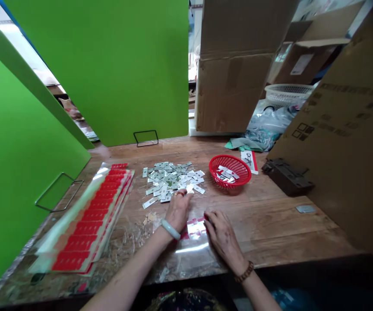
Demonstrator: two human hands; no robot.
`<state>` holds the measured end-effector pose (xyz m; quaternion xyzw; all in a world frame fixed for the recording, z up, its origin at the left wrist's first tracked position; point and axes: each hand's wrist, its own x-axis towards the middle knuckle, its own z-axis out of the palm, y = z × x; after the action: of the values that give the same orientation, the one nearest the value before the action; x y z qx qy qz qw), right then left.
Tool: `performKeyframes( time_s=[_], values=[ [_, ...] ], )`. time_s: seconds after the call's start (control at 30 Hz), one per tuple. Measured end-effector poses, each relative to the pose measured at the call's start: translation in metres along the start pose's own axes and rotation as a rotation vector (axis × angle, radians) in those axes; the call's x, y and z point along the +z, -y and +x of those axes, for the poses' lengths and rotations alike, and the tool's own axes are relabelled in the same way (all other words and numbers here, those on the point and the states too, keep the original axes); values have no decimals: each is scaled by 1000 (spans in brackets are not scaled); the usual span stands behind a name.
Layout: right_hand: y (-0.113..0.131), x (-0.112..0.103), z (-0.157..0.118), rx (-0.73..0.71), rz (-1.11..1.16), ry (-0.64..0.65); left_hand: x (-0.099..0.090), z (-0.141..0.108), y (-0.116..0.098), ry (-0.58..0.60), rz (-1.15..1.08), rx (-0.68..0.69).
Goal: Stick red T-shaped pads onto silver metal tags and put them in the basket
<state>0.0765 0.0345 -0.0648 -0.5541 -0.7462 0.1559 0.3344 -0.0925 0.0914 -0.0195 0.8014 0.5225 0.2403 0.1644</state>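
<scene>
My left hand [178, 210], with a pale bangle at the wrist, reaches the near edge of a pile of small silver metal plates [169, 178]. Its fingers are drawn together on a shiny metal plate [190, 188]; the grip is partly hidden. My right hand [221, 233], wearing a brown beaded bracelet, is curled at the right edge of a clear plastic strip [195, 229] with red and white patches. Thumb and fingertips press together on that edge. The strip lies on the table between both hands, partly covered by my left wrist.
Stacked red-printed sheets [91, 220] lie at the left. A red basket [230, 172] holds several plates, with a printed card [249, 161] behind it. A dark metal block [286, 176] stands at the right. Green panels [134, 69] and cardboard [228, 90] wall in the table.
</scene>
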Motion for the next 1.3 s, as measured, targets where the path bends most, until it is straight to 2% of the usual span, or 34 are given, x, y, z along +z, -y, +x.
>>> performKeyframes(
  time_s=[0.13,0.27,0.47,0.7,1.03,1.3],
  values=[
    [2,7,5,34,-8,-36,22,-43,-11,101,34,52],
    [1,7,8,74,48,-36,39,-68,-10,105,123,18],
    [0,7,11,113,47,-10,44,-70,-6,129,104,-3],
    [-1,9,3,84,120,-36,46,-78,-2,89,31,-31],
    [3,10,8,128,124,-25,47,-79,2,69,-13,-34],
    [0,11,5,179,148,-78,35,-73,-3,131,12,-63]
  ],
)
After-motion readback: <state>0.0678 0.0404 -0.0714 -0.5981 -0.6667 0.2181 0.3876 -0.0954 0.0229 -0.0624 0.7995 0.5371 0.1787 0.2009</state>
